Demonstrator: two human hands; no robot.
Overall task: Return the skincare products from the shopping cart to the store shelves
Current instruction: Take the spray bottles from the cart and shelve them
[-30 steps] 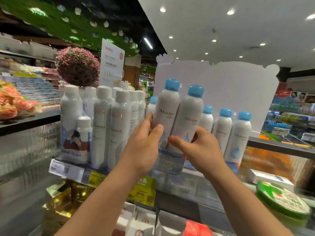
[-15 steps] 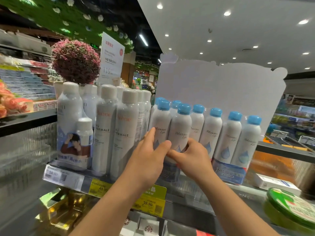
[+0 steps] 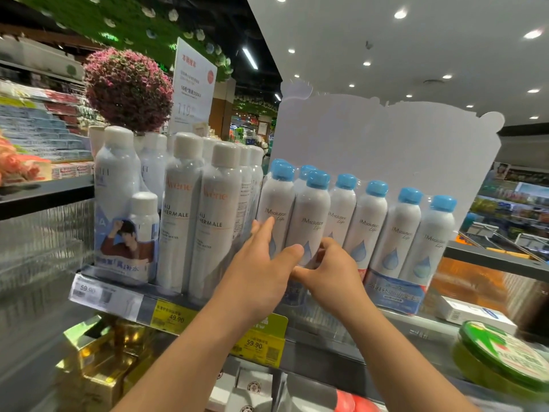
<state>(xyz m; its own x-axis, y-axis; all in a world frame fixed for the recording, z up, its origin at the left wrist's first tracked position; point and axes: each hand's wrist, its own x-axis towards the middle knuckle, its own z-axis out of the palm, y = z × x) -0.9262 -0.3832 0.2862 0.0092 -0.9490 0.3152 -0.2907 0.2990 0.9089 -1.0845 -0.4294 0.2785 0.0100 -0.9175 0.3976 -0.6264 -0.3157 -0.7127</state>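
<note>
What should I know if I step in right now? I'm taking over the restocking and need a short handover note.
Left hand: open, fingers straight, pressing the twin pack of blue-capped JMsolution bottles from its left side.
Right hand: fingers curled on the pack's lower front.
The pack stands upright on the shelf, between the white-capped Avene bottles and the other blue-capped packs.
Done: this pack is on the shelf, in line with its row.
Left: let go and fetch the next product. The cart is not in view, so what remains there cannot be told.
</note>
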